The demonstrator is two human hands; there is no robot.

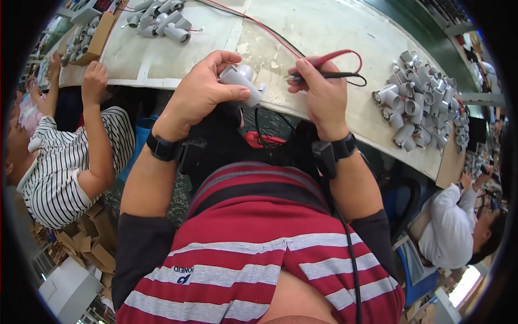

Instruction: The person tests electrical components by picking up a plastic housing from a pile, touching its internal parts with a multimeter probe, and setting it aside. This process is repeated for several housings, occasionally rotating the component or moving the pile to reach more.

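My left hand [208, 86] is closed around a light grey plastic housing [240, 85], a short cylinder with a rounded part on its side. A small white piece, perhaps a connector, sticks out at the housing's right end. In my right hand [326, 94] are two test probes, one red [333, 55] and one black [330, 75], pinched together with their tips pointing left toward the housing. A gap separates the tips from the housing. Both hands are over the near edge of the worktable [275, 96].
A large heap of grey housings [415, 102] lies on the right of the table, a smaller pile [162, 21] at the far left. Red and black leads [264, 27] run across the table. Co-workers sit left [81, 156] and right [448, 227]. A cardboard box [100, 40] stands far left.
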